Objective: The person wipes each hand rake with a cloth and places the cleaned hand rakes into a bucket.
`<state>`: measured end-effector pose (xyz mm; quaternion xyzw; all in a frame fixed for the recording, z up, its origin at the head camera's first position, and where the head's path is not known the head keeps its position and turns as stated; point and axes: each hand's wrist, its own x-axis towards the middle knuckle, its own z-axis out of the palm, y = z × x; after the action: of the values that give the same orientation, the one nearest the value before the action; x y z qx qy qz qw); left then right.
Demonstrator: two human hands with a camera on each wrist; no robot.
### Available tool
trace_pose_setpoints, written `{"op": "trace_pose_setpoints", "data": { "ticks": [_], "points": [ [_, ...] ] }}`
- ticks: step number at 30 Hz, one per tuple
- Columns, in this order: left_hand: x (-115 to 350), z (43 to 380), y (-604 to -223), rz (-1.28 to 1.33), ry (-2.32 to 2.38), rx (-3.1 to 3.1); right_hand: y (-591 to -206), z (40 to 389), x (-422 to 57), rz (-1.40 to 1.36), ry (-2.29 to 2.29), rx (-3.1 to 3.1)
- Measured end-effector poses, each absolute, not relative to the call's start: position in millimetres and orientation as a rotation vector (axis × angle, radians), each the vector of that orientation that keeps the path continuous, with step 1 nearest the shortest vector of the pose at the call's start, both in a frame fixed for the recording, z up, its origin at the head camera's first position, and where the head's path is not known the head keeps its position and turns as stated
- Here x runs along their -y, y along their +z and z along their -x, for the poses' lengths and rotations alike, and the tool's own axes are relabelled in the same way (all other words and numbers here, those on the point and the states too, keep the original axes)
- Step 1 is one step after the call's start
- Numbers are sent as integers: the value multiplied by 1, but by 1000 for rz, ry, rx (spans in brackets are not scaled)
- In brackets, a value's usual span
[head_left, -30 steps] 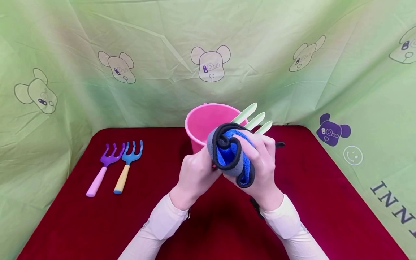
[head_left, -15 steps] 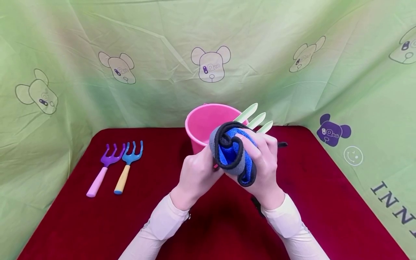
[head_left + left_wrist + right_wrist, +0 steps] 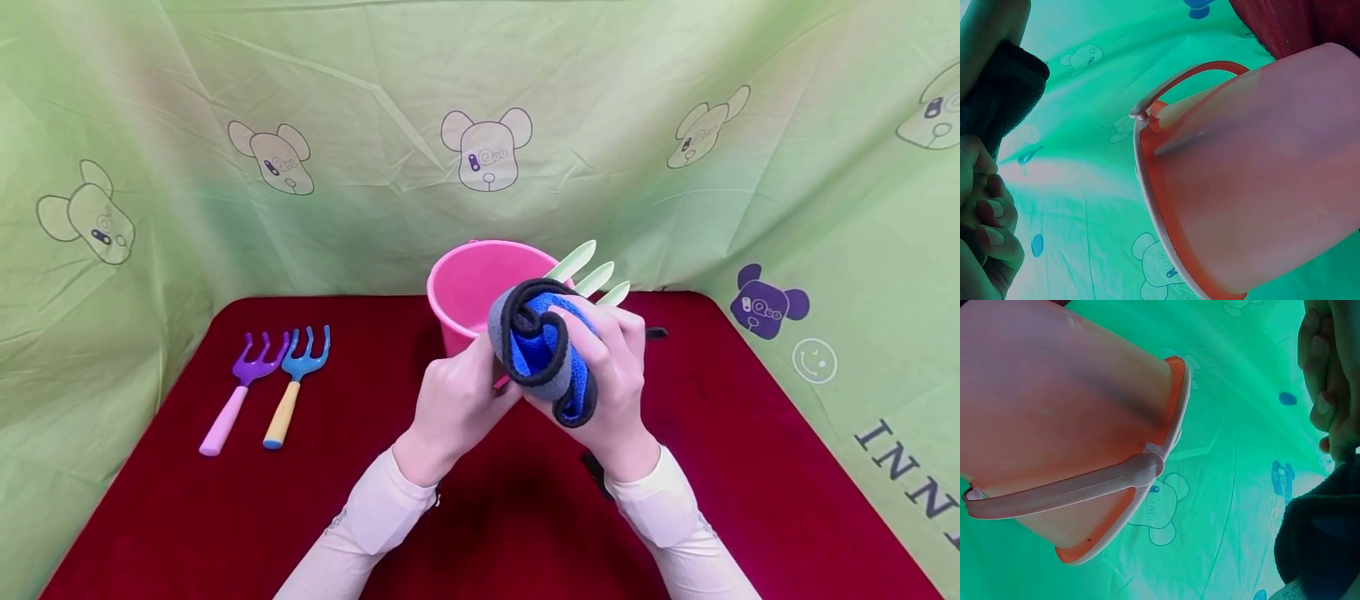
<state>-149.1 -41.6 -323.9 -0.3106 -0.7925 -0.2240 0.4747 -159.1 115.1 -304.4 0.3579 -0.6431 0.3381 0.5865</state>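
A cleaning cloth (image 3: 551, 385), blue on one face and grey on the other with black edging, is rolled up between both hands. My left hand (image 3: 453, 404) grips its left side, thumb along the roll. Fingers of my right hand (image 3: 617, 383) curl over the other side and partly hide the cloth. Just behind them stands a pink bucket (image 3: 468, 287), its front wall overlapped by the hands in the head view. Both wrist views show the bucket's side, rim and handle (image 3: 1060, 487). Dark cloth (image 3: 1013, 87) also appears beside the curled fingers in the left wrist view.
Three pale green prongs (image 3: 573, 260) show beyond the right hand at the bucket's right; the rest of them is hidden. On the left of the red-covered table (image 3: 187, 517) lie a purple hand fork (image 3: 223, 423) and a blue hand fork (image 3: 282, 414). Green printed fabric (image 3: 360, 200) surrounds the table.
The cloth and both hands have shifted slightly to the right, the right hand more. Both keep their grip. The bucket and hand forks stay in place.
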Motion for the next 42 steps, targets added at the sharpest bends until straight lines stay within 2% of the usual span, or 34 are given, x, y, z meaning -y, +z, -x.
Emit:
{"op": "trace_pose_setpoints", "data": {
  "ticks": [42],
  "points": [
    [34, 152, -325, 724, -589, 1968, -294, 173, -144, -447, 996, 1451]
  ]
}}
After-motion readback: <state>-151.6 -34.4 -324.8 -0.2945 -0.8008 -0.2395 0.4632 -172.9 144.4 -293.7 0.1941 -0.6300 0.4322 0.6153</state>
